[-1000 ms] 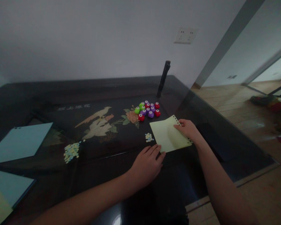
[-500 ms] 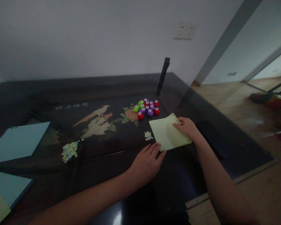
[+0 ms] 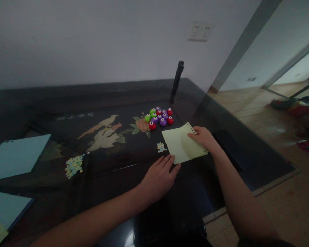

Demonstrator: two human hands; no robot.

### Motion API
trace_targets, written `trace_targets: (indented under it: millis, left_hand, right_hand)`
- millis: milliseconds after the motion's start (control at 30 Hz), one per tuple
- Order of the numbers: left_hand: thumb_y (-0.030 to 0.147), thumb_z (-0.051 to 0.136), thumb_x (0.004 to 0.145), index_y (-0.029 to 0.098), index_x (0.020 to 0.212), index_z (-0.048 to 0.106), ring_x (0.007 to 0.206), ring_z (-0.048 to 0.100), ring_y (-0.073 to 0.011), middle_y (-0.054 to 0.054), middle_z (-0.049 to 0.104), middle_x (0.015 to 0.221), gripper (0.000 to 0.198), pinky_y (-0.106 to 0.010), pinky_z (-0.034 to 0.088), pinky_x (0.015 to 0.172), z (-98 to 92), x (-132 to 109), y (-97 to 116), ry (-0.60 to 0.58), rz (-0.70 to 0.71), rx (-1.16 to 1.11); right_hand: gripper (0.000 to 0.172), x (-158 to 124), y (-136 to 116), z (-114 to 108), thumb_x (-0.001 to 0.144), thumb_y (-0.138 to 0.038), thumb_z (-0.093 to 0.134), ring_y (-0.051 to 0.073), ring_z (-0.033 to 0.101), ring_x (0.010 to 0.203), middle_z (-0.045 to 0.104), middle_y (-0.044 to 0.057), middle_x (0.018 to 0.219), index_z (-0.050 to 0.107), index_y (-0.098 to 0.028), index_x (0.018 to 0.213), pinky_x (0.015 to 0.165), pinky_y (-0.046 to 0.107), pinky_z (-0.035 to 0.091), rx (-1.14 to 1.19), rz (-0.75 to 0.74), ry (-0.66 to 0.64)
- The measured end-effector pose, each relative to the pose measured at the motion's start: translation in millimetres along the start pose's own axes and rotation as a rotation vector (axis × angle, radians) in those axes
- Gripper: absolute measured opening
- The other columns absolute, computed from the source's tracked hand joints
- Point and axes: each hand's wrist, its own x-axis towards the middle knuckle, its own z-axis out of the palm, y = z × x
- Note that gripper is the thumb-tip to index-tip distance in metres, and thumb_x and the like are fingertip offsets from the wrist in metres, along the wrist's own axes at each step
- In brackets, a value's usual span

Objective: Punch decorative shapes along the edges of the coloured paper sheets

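Observation:
A sheet of pale yellow paper point(image 3: 181, 144) lies before me, with a row of small punched holes along its upper right edge. My right hand point(image 3: 202, 137) pinches that edge, thumb on top. At the lower left corner my left hand point(image 3: 161, 175) rests with fingers stretched out, touching the paper. Just left of the sheet is a small pile of paper bits point(image 3: 161, 147). Behind it stands a cluster of red, purple and green plastic pieces point(image 3: 159, 117), each topped with a white eye.
A bigger pile of yellow and blue paper bits point(image 3: 74, 166) lies on the dark glossy table point(image 3: 113, 187). Blue sheets point(image 3: 20, 152) are at the left. A black upright post point(image 3: 176, 82) rises at the back, and a dark flat object point(image 3: 229, 147) lies beyond my right forearm.
The whole view has shifted slightly, so everything appears a little further left. Both hands keep their places on the paper.

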Motion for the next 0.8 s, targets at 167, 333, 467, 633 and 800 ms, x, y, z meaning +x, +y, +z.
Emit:
trace_targets:
  millis: [167, 333, 467, 633, 800]
  left_hand:
    - [0.021, 0.048, 0.09, 0.016, 0.126, 0.052, 0.126, 0.048, -0.0245, -0.016, 0.051, 0.136, 0.037, -0.04, 0.041, 0.104, -2.3, 0, -1, -0.006, -0.001, -0.025]
    - [0.021, 0.051, 0.088, 0.017, 0.128, 0.05, 0.125, 0.049, -0.0244, -0.016, 0.052, 0.135, 0.04, -0.039, 0.042, 0.103, -6.1, 0, -2, -0.015, 0.001, -0.045]
    - [0.021, 0.051, 0.088, 0.015, 0.125, 0.052, 0.124, 0.05, -0.0243, -0.015, 0.053, 0.134, 0.038, -0.038, 0.043, 0.103, -4.5, 1, -2, -0.005, -0.003, -0.04]
    - [0.024, 0.053, 0.087, 0.014, 0.123, 0.053, 0.123, 0.051, -0.0238, -0.015, 0.054, 0.133, 0.037, -0.037, 0.043, 0.103, -4.1, 2, -3, 0.008, -0.001, -0.037]
    - [0.025, 0.053, 0.088, 0.015, 0.121, 0.054, 0.122, 0.052, -0.0233, -0.013, 0.056, 0.13, 0.035, -0.037, 0.045, 0.099, -6.3, 3, -6, -0.002, 0.007, -0.049]
  right_hand:
    - [0.015, 2, 6, 5, 0.075, -0.027, 0.06, 0.02, 0.062, 0.073, 0.068, 0.008, 0.082, 0.065, -0.015, 0.084, 0.063, 0.027, 0.042, -0.047, -0.057, 0.065]
    - [0.018, 0, 5, 9, 0.075, -0.029, 0.062, 0.021, 0.06, 0.074, 0.067, 0.008, 0.084, 0.063, -0.017, 0.088, 0.065, 0.028, 0.041, -0.151, -0.071, 0.115]
    - [0.036, -8, -3, 9, 0.076, -0.033, 0.063, 0.023, 0.06, 0.077, 0.065, 0.008, 0.087, 0.058, -0.02, 0.109, 0.065, 0.031, 0.041, -0.242, -0.006, 0.15]
    - [0.041, -12, -7, 10, 0.073, -0.029, 0.065, 0.025, 0.057, 0.088, 0.056, 0.01, 0.099, 0.057, -0.02, 0.112, 0.072, 0.035, 0.044, -0.308, -0.078, 0.256]
    - [0.021, -9, 0, 15, 0.077, -0.029, 0.061, 0.026, 0.055, 0.092, 0.054, 0.011, 0.096, 0.063, -0.018, 0.096, 0.078, 0.037, 0.044, -0.316, -0.13, 0.231]
